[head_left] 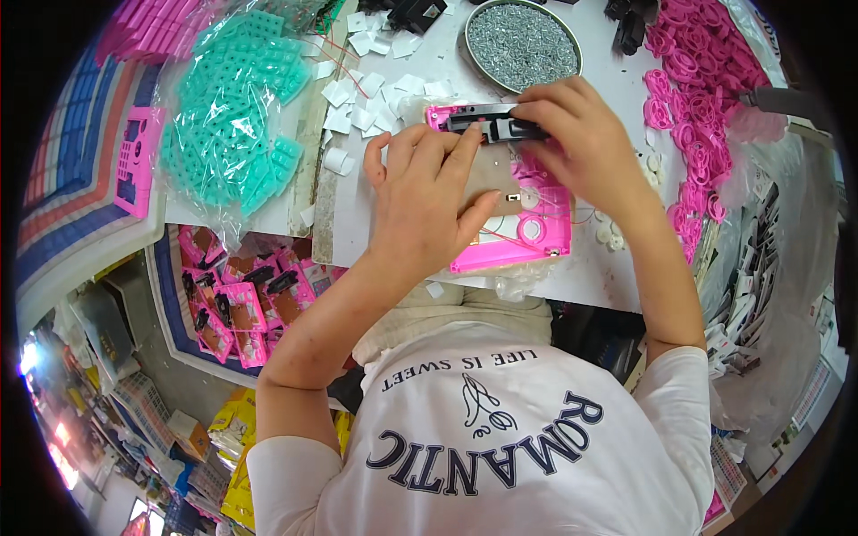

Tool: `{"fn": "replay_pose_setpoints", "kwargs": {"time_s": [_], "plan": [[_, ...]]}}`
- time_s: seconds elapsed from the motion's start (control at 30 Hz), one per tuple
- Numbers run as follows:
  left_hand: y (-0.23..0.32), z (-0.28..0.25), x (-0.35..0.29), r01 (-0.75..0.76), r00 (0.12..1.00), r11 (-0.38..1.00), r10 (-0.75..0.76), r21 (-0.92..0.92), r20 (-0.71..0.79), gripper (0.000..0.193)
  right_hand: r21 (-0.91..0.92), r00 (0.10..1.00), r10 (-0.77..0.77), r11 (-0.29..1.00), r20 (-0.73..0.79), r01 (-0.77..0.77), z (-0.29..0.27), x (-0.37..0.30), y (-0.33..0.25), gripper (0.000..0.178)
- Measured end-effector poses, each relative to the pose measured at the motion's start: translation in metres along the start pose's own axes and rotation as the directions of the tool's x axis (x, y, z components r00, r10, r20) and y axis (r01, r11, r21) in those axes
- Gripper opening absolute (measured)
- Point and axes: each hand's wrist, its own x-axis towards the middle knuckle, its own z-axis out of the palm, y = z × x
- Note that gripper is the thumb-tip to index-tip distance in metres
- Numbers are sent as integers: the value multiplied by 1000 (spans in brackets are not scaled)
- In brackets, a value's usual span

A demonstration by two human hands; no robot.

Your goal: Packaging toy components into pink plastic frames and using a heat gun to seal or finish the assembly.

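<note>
A pink plastic casing lies on the table in front of me, with a brown circuit board, thin red wires and a white disc in it. At its far end sits a long black plastic part with a metal strip along it. My right hand closes its thumb and fingers around the right end of this part. Across the casing's left side lies my left hand, fingers stretched out, the index fingertip against the black part. The hands partly cover the casing.
Beyond the casing stands a round tin of small screws. White paper squares lie scattered to its left, near a clear bag of turquoise keypads. Pink rings are heaped at the right. Filled pink casings lie in a bin lower left.
</note>
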Motion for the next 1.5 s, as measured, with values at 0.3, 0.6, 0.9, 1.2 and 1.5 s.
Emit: {"fn": "replay_pose_setpoints", "kwargs": {"time_s": [0.3,0.6,0.9,1.2,1.5], "plan": [[5,-20,28,-50,998,994,45,98,50,47,151,995,96,985,-37,-89,9,-3,9,36],[-51,50,166,-214,955,950,154,227,253,13,281,989,129,954,-77,-102,20,-15,14,38],[-67,67,163,-173,960,944,98,281,261,27,974,942,266,150,-203,167,-69,18,16,88],[-51,18,158,64,986,963,-20,-262,166,28,903,926,308,424,-218,71,-71,32,-13,57],[16,-7,42,-233,971,945,214,-230,-105,16,913,930,74,233,-360,334,-61,2,-42,34]]}}
